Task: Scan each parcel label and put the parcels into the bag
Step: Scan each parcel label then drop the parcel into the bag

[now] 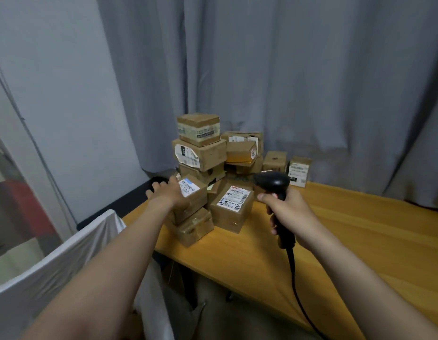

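Observation:
A pile of several brown cardboard parcels [200,153] with white labels stands on the wooden table [348,236]. My left hand [167,192] rests on the left side of a small labelled parcel [192,196] at the front left of the pile; whether its fingers grip the box is unclear. My right hand [286,212] is shut on a black corded barcode scanner [272,182], whose head points left toward the pile. A white bag [53,273] hangs open at the lower left, beside the table's near corner.
Grey curtains [311,82] hang behind the table. Two small boxes [299,170] stand apart at the right of the pile. The scanner's black cable [299,298] trails down over the table's front edge. A grey wall and doorway lie at the left.

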Demonstrator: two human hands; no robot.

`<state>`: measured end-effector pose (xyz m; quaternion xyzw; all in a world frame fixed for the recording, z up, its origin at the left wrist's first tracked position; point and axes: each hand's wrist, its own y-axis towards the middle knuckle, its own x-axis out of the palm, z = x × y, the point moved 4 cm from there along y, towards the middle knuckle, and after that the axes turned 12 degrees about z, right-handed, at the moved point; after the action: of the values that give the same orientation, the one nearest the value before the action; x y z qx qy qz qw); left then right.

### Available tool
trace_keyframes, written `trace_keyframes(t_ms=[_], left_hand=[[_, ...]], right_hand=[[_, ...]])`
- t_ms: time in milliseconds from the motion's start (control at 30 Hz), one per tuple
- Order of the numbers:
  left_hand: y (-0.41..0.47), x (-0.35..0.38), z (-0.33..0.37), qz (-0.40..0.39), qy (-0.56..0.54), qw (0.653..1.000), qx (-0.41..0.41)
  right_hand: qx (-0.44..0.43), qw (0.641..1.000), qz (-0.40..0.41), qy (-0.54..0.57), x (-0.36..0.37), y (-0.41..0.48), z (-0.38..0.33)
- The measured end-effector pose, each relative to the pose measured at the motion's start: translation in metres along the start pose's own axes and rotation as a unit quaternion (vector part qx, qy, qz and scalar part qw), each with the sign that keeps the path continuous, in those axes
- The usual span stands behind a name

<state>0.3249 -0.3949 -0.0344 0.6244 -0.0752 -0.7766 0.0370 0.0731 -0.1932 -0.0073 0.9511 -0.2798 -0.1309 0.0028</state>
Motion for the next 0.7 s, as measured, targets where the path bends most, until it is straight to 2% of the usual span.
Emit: trace_keyframes(t_ms=[200, 400, 500, 600, 700], left_hand=[[0.013, -0.001, -0.001, 0.021, -0.025, 0.999, -0.003], [-0.006, -0.04, 0.02, -0.006, -0.041, 0.999, 0.013], [-0.03, -0.064, 0.036, 0.007, -0.141, 0.989, 0.038], [-0.052, -0.091, 0.061, -0.008, -0.273, 0.959, 0.081], [-0.064, -0.109, 0.089, -0.006, -0.351, 0.931, 0.097]], right_hand=[[0.022, 1.0, 0.001, -0.018, 0.008, 0.008, -0.001], [0.028, 0.999, 0.019, -0.005, 0.011, 0.015, -0.018], [0.01, 0.999, 0.038, 0.011, 0.007, 0.01, -0.033], [-0.02, 0.996, 0.07, 0.046, 0.003, 0.003, -0.054], [-0.054, 0.989, 0.118, 0.075, -0.005, 0.004, -0.085]])
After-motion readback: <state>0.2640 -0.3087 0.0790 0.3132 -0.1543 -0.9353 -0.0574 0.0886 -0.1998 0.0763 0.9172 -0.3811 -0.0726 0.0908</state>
